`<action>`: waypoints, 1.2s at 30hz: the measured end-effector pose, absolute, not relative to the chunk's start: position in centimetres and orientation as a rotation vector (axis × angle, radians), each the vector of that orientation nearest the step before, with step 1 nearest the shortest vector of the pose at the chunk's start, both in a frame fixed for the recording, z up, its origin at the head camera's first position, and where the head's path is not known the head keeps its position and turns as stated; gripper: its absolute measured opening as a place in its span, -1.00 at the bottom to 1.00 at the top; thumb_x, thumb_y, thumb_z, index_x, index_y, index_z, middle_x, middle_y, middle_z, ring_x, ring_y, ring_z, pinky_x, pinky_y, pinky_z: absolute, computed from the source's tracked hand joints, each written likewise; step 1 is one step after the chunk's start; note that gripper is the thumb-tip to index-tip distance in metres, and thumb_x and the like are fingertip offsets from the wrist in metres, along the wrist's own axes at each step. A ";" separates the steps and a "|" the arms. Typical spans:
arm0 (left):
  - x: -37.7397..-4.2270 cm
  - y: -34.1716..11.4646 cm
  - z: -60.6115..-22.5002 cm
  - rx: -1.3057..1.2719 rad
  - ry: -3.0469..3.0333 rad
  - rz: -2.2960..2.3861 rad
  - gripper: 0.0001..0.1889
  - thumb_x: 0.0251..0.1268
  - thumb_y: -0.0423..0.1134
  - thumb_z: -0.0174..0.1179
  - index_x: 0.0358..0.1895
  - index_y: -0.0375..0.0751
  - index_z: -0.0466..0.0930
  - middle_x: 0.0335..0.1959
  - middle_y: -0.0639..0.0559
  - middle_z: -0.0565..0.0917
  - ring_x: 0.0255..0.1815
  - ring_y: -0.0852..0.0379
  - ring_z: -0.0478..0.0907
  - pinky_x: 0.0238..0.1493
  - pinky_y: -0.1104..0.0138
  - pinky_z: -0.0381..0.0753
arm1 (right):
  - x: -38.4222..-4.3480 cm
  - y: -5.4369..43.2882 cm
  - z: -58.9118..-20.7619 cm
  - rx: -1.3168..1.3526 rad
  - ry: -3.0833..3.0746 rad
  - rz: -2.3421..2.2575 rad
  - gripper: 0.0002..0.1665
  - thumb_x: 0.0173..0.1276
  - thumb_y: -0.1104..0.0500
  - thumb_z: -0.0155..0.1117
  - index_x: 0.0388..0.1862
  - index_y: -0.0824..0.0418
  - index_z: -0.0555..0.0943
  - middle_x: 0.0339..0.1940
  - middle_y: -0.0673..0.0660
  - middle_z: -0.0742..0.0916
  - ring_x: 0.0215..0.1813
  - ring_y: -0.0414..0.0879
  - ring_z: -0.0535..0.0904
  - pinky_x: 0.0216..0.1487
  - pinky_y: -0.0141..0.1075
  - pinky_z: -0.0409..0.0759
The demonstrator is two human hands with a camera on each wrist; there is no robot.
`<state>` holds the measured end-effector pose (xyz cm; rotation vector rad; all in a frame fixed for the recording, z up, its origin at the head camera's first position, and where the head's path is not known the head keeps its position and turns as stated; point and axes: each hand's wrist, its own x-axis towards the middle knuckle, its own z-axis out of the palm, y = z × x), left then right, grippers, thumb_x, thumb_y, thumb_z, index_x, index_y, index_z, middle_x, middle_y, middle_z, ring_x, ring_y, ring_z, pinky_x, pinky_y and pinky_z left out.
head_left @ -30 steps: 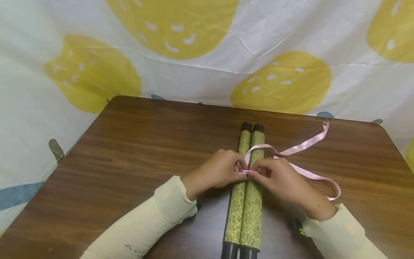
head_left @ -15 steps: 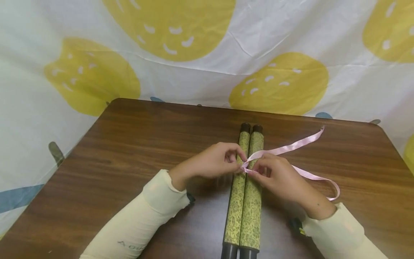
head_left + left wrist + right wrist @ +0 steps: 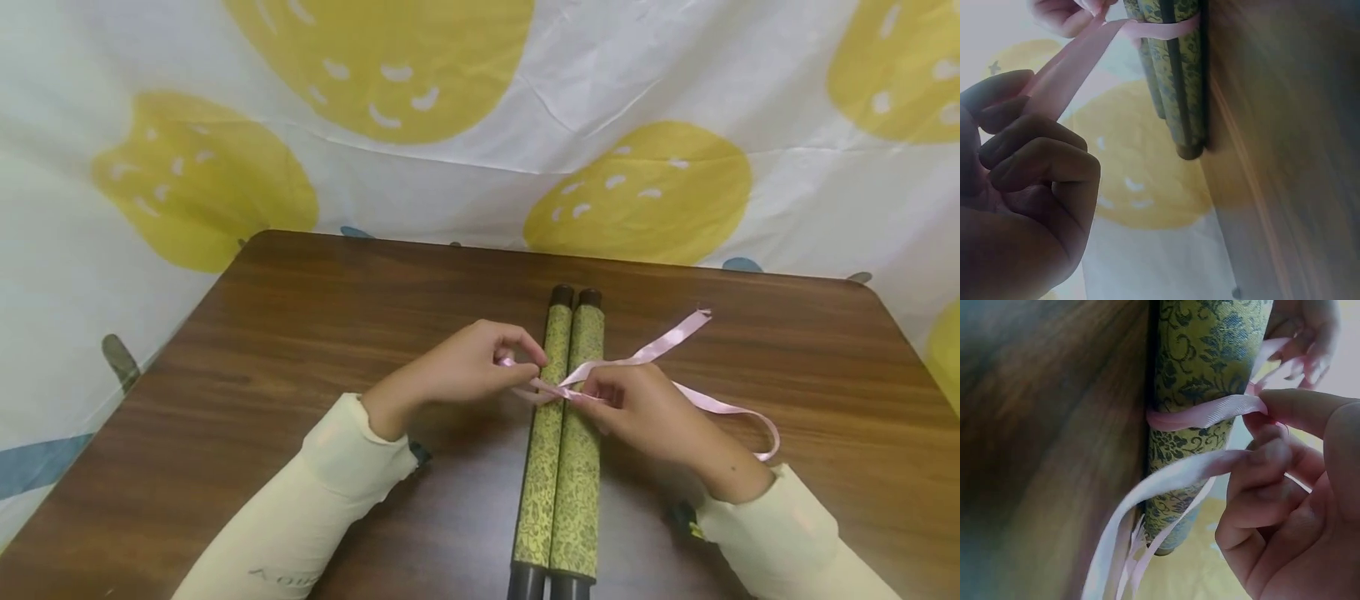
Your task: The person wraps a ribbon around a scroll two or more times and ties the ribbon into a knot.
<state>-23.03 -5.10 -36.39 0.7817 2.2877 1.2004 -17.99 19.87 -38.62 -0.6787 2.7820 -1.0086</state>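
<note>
Two rolled scrolls (image 3: 576, 500), covered in yellow-green floral brocade with dark end knobs, lie side by side lengthwise on the table. A pink ribbon (image 3: 667, 340) passes around both, as the left wrist view also shows. My left hand (image 3: 468, 362) pinches a folded length of ribbon (image 3: 1072, 78) just left of the scrolls and draws it taut. Over the right scroll, my right hand (image 3: 648, 417) pinches the ribbon close to where it crosses itself. Its fingertips partly hide that crossing. From the right hand a loose tail (image 3: 1125, 500) trails down onto the table.
The brown wood-grain table (image 3: 315, 325) has rounded far corners. Directly behind its far edge hangs a white cloth (image 3: 442, 187) printed with large yellow fruit shapes. One ribbon end stretches to the far right, and another curls near the right forearm.
My left hand has moved left and slightly away from me, pulling ribbon out past the scrolls. The far ribbon end has been drawn in toward them. My right hand stays nearly in place.
</note>
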 end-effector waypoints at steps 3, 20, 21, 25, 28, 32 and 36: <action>-23.1 -6.2 -36.6 0.771 2.343 1.156 -0.81 0.37 -0.19 0.26 -0.04 -0.14 0.71 -0.64 0.14 0.47 -0.65 0.27 0.27 -0.59 0.44 0.26 | -18.0 19.9 -38.5 -0.670 2.799 -1.004 -0.74 0.34 0.08 0.40 -0.54 -0.04 0.59 -0.71 -0.17 0.51 -0.64 -0.30 0.38 -0.61 -0.38 0.39; -23.3 -11.9 -35.3 0.685 2.534 0.878 -0.83 0.27 -0.04 0.35 -0.38 -0.02 0.73 -0.56 0.14 0.50 -0.49 0.20 0.37 -0.47 0.34 0.37 | -17.2 23.1 -37.7 -0.704 2.930 -0.792 -0.63 0.34 0.12 0.36 -0.63 -0.06 0.46 -0.67 -0.18 0.43 -0.61 -0.33 0.26 -0.55 -0.41 0.31; -23.3 -12.2 -35.2 0.668 2.531 0.875 -0.83 0.27 -0.04 0.35 -0.38 -0.01 0.72 -0.58 0.14 0.47 -0.51 0.19 0.35 -0.49 0.34 0.34 | -17.1 23.3 -37.6 -0.696 2.935 -0.787 -0.63 0.34 0.11 0.36 -0.64 -0.05 0.47 -0.68 -0.18 0.43 -0.61 -0.34 0.26 -0.56 -0.41 0.30; -23.3 -13.5 -35.3 0.637 2.541 0.860 -0.83 0.27 -0.02 0.35 -0.37 0.00 0.71 -0.62 0.14 0.40 -0.56 0.20 0.31 -0.53 0.33 0.31 | -16.8 24.4 -37.4 -0.672 2.952 -0.770 -0.62 0.35 0.10 0.35 -0.65 -0.03 0.47 -0.70 -0.18 0.40 -0.62 -0.36 0.23 -0.58 -0.42 0.28; -23.3 -14.5 -35.3 0.633 2.560 0.851 -0.82 0.24 -0.01 0.37 -0.40 0.00 0.70 -0.65 0.16 0.40 -0.58 0.21 0.30 -0.54 0.34 0.32 | -16.5 25.2 -37.3 -0.654 2.958 -0.767 -0.60 0.36 0.10 0.37 -0.66 -0.03 0.45 -0.71 -0.20 0.37 -0.61 -0.37 0.22 -0.57 -0.42 0.27; -23.3 -15.9 -35.2 0.626 2.576 0.842 -0.80 0.22 -0.02 0.38 -0.44 -0.01 0.69 -0.66 0.17 0.40 -0.58 0.21 0.31 -0.54 0.34 0.33 | -16.0 26.4 -37.3 -0.642 2.966 -0.772 -0.58 0.35 0.10 0.38 -0.67 -0.02 0.43 -0.71 -0.20 0.34 -0.61 -0.39 0.20 -0.59 -0.43 0.24; -23.3 -17.2 -34.9 0.592 2.602 0.826 -0.81 0.22 -0.02 0.39 -0.44 -0.01 0.69 -0.65 0.17 0.41 -0.56 0.20 0.32 -0.51 0.34 0.35 | -15.6 27.6 -37.4 -0.631 2.986 -0.754 -0.57 0.34 0.11 0.39 -0.67 -0.03 0.43 -0.71 -0.23 0.31 -0.61 -0.40 0.18 -0.60 -0.44 0.23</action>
